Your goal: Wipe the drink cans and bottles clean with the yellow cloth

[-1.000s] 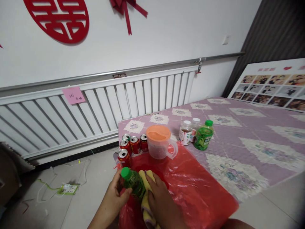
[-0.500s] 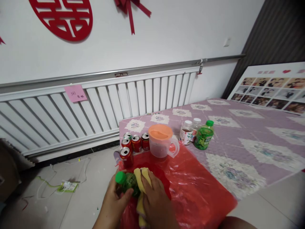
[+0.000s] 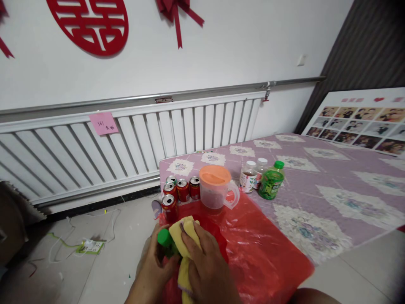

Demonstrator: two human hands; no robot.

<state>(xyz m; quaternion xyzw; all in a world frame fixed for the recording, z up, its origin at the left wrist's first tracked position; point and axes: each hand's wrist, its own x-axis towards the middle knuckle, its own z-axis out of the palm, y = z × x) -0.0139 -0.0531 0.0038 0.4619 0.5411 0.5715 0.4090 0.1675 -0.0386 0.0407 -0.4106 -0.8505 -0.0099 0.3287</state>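
Note:
My left hand (image 3: 155, 264) is wrapped round a green-capped drink bottle (image 3: 164, 237), tilted with its cap toward the upper left. A yellow cloth (image 3: 183, 238) is gripped in my right hand (image 3: 207, 261) and pressed against the bottle's side, covering most of its label. Both hands are above a red plastic sheet (image 3: 262, 249) spread over the table's near end. Under them shows part of a darker red dish-like thing (image 3: 221, 240), largely hidden. Just beyond stands a clear pitcher (image 3: 213, 196) with an orange lid.
Several red drink cans (image 3: 170, 204) stand left of the pitcher. To its right are two white-capped bottles (image 3: 248, 177) and another green-capped bottle (image 3: 271, 181). A white radiator (image 3: 139, 147) lines the wall. A power strip (image 3: 90, 247) lies on the floor at left.
The yellow cloth has shifted up and left over the bottle, covering more of its label. My right hand has moved with it. The left hand keeps its hold. The camera view has shifted slightly.

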